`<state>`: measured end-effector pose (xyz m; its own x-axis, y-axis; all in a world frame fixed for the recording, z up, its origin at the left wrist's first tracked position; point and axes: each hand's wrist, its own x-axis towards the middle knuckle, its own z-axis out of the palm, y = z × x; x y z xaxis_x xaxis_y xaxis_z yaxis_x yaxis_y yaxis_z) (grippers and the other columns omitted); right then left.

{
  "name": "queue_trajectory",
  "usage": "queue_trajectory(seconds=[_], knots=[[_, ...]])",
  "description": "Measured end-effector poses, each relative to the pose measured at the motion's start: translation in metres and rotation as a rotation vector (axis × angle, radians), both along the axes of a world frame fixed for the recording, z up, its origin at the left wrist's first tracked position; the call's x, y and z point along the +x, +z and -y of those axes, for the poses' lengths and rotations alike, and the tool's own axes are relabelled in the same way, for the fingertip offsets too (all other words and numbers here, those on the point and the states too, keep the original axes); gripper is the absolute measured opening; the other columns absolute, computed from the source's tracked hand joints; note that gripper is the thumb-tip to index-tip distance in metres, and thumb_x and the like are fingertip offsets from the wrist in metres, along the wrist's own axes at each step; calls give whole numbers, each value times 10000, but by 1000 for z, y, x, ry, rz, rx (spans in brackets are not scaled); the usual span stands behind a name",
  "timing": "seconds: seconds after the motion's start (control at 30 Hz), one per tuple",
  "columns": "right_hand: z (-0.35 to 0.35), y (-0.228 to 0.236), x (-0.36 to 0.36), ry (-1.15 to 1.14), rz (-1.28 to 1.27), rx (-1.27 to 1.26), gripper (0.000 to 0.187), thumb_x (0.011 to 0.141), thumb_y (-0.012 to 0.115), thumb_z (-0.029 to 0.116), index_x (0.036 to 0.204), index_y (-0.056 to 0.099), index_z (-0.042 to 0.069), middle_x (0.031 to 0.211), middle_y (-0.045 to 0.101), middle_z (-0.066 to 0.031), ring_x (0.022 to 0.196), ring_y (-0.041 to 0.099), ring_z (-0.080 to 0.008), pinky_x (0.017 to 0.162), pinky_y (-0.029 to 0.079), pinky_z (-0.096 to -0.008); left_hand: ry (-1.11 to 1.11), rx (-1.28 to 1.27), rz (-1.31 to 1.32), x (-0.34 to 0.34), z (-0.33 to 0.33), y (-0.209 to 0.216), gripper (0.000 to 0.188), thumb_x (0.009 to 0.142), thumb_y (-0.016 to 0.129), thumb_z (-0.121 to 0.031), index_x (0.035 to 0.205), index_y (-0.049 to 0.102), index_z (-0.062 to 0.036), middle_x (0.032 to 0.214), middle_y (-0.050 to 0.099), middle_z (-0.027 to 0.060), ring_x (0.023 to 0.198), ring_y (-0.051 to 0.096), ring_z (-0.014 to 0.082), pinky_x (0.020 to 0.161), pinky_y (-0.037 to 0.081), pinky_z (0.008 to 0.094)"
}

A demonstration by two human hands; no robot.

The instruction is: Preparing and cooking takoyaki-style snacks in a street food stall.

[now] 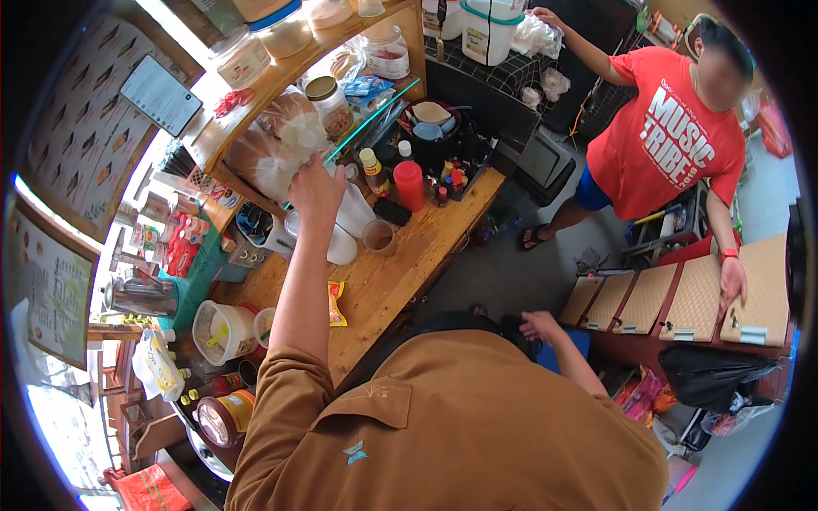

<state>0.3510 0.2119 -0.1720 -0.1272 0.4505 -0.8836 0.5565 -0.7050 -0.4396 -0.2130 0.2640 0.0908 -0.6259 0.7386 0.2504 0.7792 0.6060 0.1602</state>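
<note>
My left arm reaches up across the wooden counter. Its hand (317, 192) is closed at the edge of the lower shelf, with the fingers on a crinkled clear plastic bag (300, 134); the fingertips are partly hidden. Brown, bread-like contents (260, 152) show through the plastic beside it. Just below that hand are white bottles (351, 211) and a brown translucent cup (379, 238). My right hand (542, 326) hangs out to the right, away from the counter, fingers loosely bent and apart with nothing in them.
A red squeeze bottle (409, 186) and sauce bottles (373, 170) stand along the counter. A yellow packet (337, 304) lies nearer me. A phone (160, 95) leans by the upper shelf. At right, a person in a red shirt (673, 128) stands beside tan-topped cabinets (639, 304).
</note>
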Motion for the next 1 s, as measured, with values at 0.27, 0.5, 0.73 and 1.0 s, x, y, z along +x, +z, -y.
queue_trajectory(seconds=[0.27,0.5,0.73,1.0], knots=[[-140,80,-115,348,-113,217,409,966,624,411,1158,650,50,967,703,-55,818,642,-136,727,544,-296,23,91,-12,2,8,18,560,818,718,-473,1233,630,-108,931,721,183,891,700,364,788,550,468],[-193,131,-256,982,-369,477,409,963,621,383,1143,681,21,956,708,-50,838,643,-117,749,531,-274,119,102,-137,21,16,74,669,794,731,-553,1268,622,-93,937,725,196,880,704,359,779,545,450],[-158,184,-370,983,-692,393,317,963,637,326,1010,683,15,845,706,-42,710,655,-110,612,535,-261,160,251,-164,17,26,82,664,773,763,-541,1266,634,-114,1053,730,156,962,701,349,854,535,449],[-148,188,-425,464,-802,364,272,908,699,238,1034,642,4,810,660,-40,552,612,-108,436,476,-240,121,334,-168,21,34,107,670,757,764,-529,1221,647,-60,1022,726,196,943,703,355,844,539,447]])
